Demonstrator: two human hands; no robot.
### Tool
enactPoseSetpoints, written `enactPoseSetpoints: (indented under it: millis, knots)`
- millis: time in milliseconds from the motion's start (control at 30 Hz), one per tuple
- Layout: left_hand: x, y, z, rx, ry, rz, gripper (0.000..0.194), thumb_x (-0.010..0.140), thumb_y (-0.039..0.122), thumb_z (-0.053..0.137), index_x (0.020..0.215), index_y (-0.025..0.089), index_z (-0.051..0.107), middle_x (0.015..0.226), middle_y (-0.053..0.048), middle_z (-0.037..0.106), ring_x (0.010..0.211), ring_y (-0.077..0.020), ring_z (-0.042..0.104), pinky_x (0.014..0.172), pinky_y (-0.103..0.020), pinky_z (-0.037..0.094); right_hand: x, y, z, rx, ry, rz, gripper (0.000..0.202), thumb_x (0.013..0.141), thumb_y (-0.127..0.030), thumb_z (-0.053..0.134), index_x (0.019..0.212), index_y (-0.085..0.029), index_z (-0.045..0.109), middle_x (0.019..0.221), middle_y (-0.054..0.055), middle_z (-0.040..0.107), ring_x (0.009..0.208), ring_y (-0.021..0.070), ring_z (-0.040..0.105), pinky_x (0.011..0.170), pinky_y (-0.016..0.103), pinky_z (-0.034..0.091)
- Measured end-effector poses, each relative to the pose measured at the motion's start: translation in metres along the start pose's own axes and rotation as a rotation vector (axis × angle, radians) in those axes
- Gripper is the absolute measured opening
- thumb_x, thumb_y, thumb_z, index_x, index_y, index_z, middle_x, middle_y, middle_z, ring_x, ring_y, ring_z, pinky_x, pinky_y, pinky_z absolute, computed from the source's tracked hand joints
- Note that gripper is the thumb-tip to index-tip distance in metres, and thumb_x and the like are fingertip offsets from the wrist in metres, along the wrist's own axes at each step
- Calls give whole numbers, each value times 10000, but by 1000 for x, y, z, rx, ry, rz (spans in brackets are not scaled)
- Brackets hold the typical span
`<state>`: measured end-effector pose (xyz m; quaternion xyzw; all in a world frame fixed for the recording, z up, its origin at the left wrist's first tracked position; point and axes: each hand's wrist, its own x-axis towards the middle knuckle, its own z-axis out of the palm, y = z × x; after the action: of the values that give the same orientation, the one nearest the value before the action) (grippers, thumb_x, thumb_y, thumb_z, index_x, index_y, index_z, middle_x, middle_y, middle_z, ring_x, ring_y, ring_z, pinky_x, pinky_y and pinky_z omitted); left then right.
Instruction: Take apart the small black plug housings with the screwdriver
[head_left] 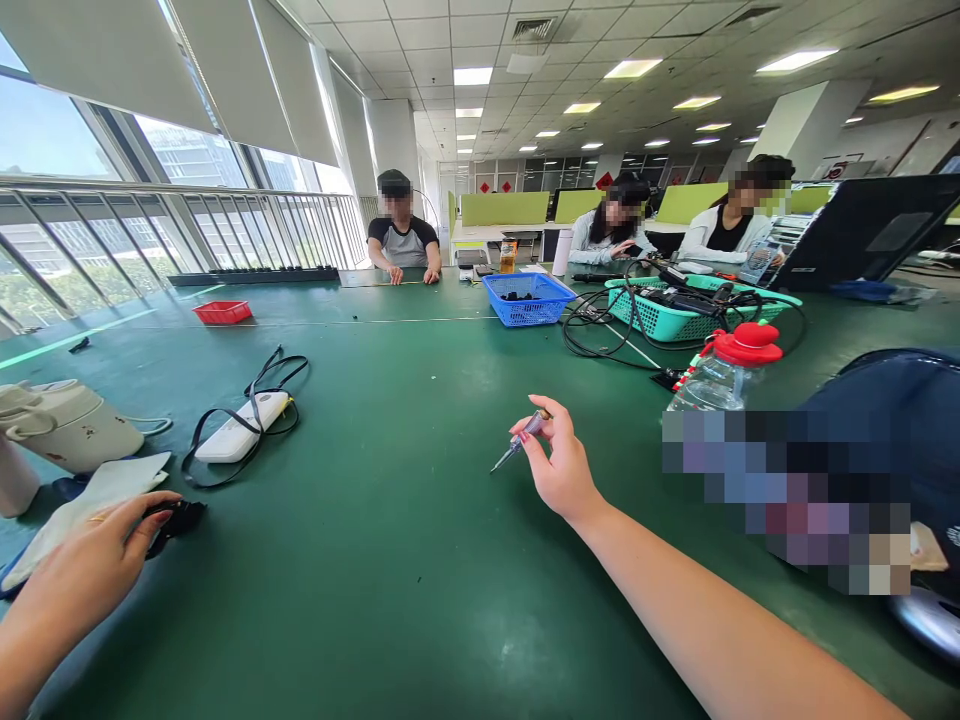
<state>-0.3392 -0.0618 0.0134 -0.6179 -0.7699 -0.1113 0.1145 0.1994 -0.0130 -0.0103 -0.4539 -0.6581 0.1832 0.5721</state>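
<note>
Between the thumb and fingers of the right hand (559, 465), closed narrowly in a pinch, a small screwdriver (516, 443) is held by its handle, with its thin shaft pointed down and away from the palm, toward the left-hand side. The tool looks light and stiff; its smooth handle may turn or slip if pinched loosely, so it is best gripped around the thicker part, with the slender tip left free. By the fingers of the left hand (97, 555), curled with the thumb underneath, a black object (180, 522) is held low over the table (360, 600). Its form cannot be made out, but it seems light, and a hold at its sides would probably serve. Just beside the left wrist, a pale cloth (112, 485) is seen. Beyond the left fingertips, a white device (240, 430) is ringed by a black strap (217, 412). Farther out from the right fingers, a blue basket (525, 313) is placed beside a green basket (664, 325) heaped with cables, nearer to which a red-lidded bottle (724, 385) is stood.
</note>
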Motion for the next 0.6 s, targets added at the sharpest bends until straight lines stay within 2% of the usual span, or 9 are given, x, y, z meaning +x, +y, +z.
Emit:
enactPoseSetpoints:
  millis: [100,233,400,600]
  knots:
    - [2,3,1,-49,-68,21,382,887,447,371,1023,286,690,1004,14,768,955,-260,691,830,-366,534,0,1,1,2,5,-3,377,940,-239,488,1309,-256,417,934,51,737,854,196,719,828,419,594]
    - [4,6,1,-53,-77,22,367,880,401,356,1016,279,674,1006,8,772,964,-254,695,861,-374,533,0,1,1,-2,7,2,375,944,-251,485,1313,-251,417,942,56,737,861,199,719,829,421,593]
    - [3,14,-2,-16,-128,-36,377,864,344,335,1034,249,658,1049,-2,758,980,-224,703,876,-335,532,0,0,0,1,2,12,373,946,-254,486,1313,-253,419,944,56,736,869,201,720,838,425,591]
    - [4,16,-5,4,-157,-14,399,839,323,340,1050,221,663,1028,-47,770,975,-274,705,862,-377,529,0,-1,0,6,0,10,370,943,-245,484,1307,-256,421,937,50,737,870,200,720,842,424,592]
